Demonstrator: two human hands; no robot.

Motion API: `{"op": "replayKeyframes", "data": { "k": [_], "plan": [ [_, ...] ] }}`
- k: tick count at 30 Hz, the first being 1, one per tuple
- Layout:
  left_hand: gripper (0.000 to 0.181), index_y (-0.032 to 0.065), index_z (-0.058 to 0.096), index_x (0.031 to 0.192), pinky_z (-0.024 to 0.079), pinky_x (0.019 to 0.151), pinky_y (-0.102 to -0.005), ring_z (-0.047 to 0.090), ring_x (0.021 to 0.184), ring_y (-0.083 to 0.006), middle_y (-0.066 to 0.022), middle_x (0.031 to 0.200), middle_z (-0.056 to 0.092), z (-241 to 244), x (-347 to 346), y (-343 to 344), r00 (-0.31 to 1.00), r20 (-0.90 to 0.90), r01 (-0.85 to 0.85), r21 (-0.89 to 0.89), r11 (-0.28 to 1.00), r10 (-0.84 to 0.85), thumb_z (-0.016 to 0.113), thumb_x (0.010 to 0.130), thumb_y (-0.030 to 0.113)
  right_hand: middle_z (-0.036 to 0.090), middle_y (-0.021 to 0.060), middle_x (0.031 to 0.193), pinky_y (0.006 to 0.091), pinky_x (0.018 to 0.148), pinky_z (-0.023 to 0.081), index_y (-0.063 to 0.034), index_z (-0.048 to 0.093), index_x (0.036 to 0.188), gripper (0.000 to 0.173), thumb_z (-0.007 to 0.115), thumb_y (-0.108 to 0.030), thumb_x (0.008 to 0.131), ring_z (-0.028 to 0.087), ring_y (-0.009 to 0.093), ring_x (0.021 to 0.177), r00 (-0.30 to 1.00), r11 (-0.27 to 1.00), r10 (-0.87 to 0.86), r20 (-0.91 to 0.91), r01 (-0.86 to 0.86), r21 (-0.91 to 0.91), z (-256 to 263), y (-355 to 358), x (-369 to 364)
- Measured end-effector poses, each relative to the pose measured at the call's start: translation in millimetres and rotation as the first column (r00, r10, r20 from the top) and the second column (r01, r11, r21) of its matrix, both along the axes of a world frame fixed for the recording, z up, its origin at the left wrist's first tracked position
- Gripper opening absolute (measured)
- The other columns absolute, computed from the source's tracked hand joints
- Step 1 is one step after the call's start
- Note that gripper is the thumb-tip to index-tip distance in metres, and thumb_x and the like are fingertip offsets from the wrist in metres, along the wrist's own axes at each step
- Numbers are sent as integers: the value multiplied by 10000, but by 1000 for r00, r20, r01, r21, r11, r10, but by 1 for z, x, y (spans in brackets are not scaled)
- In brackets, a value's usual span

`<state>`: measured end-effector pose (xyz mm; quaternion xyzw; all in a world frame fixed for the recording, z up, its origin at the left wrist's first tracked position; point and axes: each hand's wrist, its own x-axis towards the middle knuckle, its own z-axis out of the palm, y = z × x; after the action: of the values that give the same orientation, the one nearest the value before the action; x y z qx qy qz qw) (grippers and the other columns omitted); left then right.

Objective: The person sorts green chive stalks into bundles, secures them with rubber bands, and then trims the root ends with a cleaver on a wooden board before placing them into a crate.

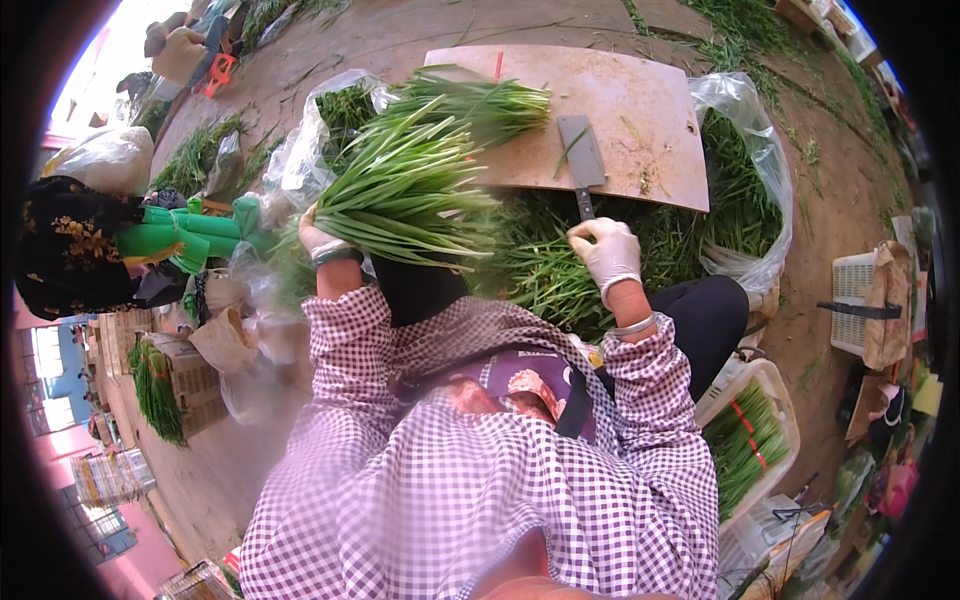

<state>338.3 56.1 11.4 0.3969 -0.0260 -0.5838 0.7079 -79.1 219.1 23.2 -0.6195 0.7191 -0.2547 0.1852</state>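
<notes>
My left hand (pixel 321 234), in a pale glove, grips a large bunch of green garlic chives (pixel 412 195) by its left side. The bunch's paler cut ends fan out to the right, above my lap. My right hand (pixel 609 253), gloved too, has its fingers curled in towards the thumb, over loose chive trimmings (pixel 551 281). Just beyond it is the black handle of a cleaver (pixel 583 154), whose blade lies flat on a pale board (pixel 630 90). Whether the fingers touch the handle is hidden. A second chive bunch (pixel 495 112) rests on the board's left part.
Clear plastic lining (pixel 776 180) holds greens beneath the board. A tub (pixel 784 457) of banded chives stands at my right. Green rolled material (pixel 187 232) and a crate (pixel 191 382) are at left. Another person (pixel 184 56) sits farther off. Scattered leaves cover the floor (pixel 817 247).
</notes>
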Motion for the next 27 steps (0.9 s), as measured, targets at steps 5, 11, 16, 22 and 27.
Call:
{"op": "replayKeyframes", "data": {
  "k": [5,11,16,22,27],
  "plan": [
    [305,3,640,903,536,782,-469,640,826,-345,-176,920,683,2,-12,4,1000,-2,11,17,1000,-11,445,804,215,693,70,970,247,804,502,-14,679,1076,271,694,-189,870,636,121,878,458,981,-108,883,-94,168,10,-12,72],
    [317,25,645,905,529,778,-460,638,822,-336,-163,919,685,10,-25,12,997,4,81,-54,995,-81,457,800,258,683,85,1042,274,865,461,5,639,1136,307,691,-132,866,611,144,943,-113,957,-245,963,-184,222,18,-30,113],
    [324,34,648,915,524,784,-464,635,826,-336,-156,919,685,22,-33,18,997,5,79,-36,996,-79,454,804,268,669,76,988,293,785,510,-23,651,1055,184,601,-111,901,624,154,865,-27,971,-136,990,-200,128,26,-26,107],
    [335,31,635,894,528,783,-478,633,822,-342,-167,910,682,12,-10,13,999,12,48,-5,999,-48,404,826,265,658,84,926,287,820,446,2,643,914,153,557,-125,902,575,147,838,30,943,64,997,-329,-50,8,-16,44],
    [345,33,631,884,529,782,-481,632,821,-344,-169,907,681,11,-11,11,1000,28,2,23,1000,-3,380,835,264,700,22,908,235,786,487,-15,700,944,117,637,-89,880,615,87,832,980,998,61,189,-56,-31,-31,-11,12]
  ]
}}
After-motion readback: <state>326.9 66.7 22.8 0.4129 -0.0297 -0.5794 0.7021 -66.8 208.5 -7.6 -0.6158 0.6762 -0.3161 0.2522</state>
